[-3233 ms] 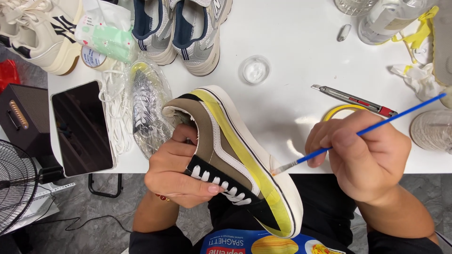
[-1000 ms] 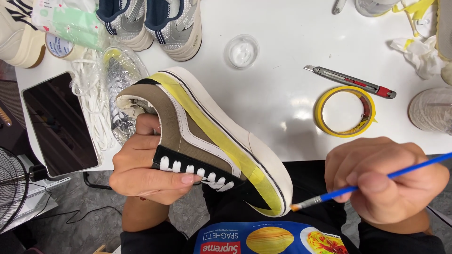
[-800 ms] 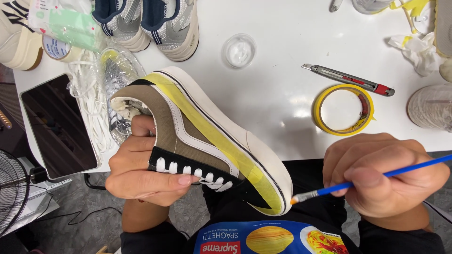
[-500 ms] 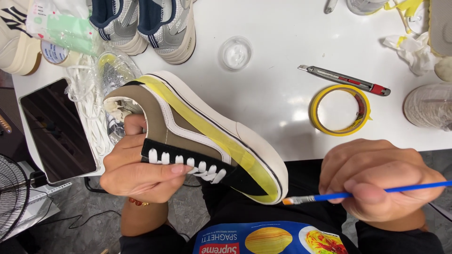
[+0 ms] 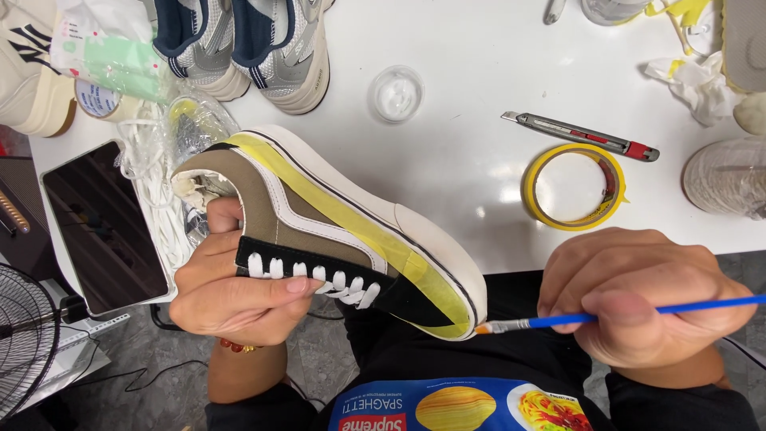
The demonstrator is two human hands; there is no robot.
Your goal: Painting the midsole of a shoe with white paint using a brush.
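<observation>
Shoe [image 5: 319, 231]: low canvas sneaker, olive-brown upper, black lace panel with white laces, thick smooth cream rubber sole, a strip of yellow masking tape along the upper just above the sole. It is held on its side, sole facing far, toe pointing near-right, heel far-left, over the near edge of the white tabletop [image 5: 471, 120]. Left hand [image 5: 239, 291]: closed around the shoe from the near side, fingers wrapped over the lace panel, thumb on the heel side. Right hand [image 5: 646, 303]: at the near right, fingers curled and pinching a thin brush [image 5: 622, 315] with a blue handle and a metal ferrule; the bristle tip touches the sole edge at the toe. Tabletop, right of the shoe: a roll of yellow tape [image 5: 572, 186] lying flat, and beyond it a utility knife [image 5: 578, 136] with a grey body and red end. Far centre: a small clear round dish [image 5: 396, 93]. Far left: a pair of grey and navy mesh trainers [image 5: 247, 40]. Left edge: a dark glossy phone [image 5: 100, 227] lying flat, beside crumpled clear plastic [image 5: 159, 160].
</observation>
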